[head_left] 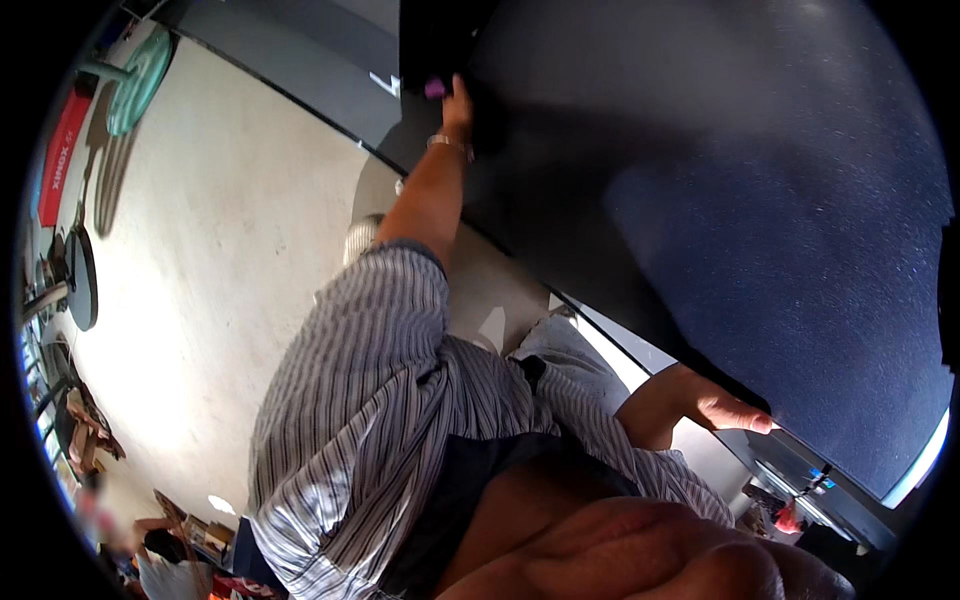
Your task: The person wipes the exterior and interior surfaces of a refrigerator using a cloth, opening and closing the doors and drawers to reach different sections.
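Note:
My left hand [457, 112] reaches far forward, a bracelet at its wrist, beside a large dark panel [750, 225] with a speckled surface. A small purple thing [435, 88] shows right beside its raised digit; deep shadow hides the other fingers, so a hold on it cannot be made out. At the lower right, my right hand [720, 409] is at the panel's near edge, its thumb along that edge in bright light. The other fingers are hidden, so the grip is unclear. Both arms come out of a striped shirt.
A pale floor lies at the left, with a green round stand base [141, 82], a red box [66, 157] and a dark round base [82, 281] along its far side. Another person [169, 559] is at the lower left. Grey surfaces [330, 52] adjoin the dark panel.

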Demonstrator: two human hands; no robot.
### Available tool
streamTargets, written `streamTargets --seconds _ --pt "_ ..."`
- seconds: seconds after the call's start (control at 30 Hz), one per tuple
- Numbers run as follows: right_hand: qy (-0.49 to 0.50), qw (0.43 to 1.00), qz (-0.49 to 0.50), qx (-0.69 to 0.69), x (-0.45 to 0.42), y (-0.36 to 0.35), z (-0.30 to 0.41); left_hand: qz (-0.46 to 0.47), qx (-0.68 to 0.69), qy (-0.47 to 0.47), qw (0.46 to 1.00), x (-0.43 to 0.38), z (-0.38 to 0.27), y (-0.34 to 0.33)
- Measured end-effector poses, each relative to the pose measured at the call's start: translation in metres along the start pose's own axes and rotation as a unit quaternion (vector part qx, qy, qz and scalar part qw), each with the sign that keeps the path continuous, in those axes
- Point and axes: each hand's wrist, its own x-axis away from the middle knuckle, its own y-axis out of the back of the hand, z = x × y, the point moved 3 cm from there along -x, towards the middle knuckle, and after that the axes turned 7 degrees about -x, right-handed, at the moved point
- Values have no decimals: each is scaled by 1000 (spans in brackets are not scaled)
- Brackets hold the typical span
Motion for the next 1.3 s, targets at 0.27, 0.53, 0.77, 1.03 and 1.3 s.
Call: streamTargets --seconds 0.27,0.53,0.77,1.03,1.3 --pt "36 962 62 264 10 -28 -20 57 -53 253 964 110 204 -56" --pt "-46 944 129 301 14 -6 -62 256 120 331 900 216 53 -79" --pt "17 931 197 305 -8 -29 -71 473 95 156 862 273 -100 24" --pt "95 841 260 464 -57 -37 -50 489 122 154 850 330 -91 170" --pt "111 746 292 588 -143 -49 -66 516 75 157 839 307 -76 183"
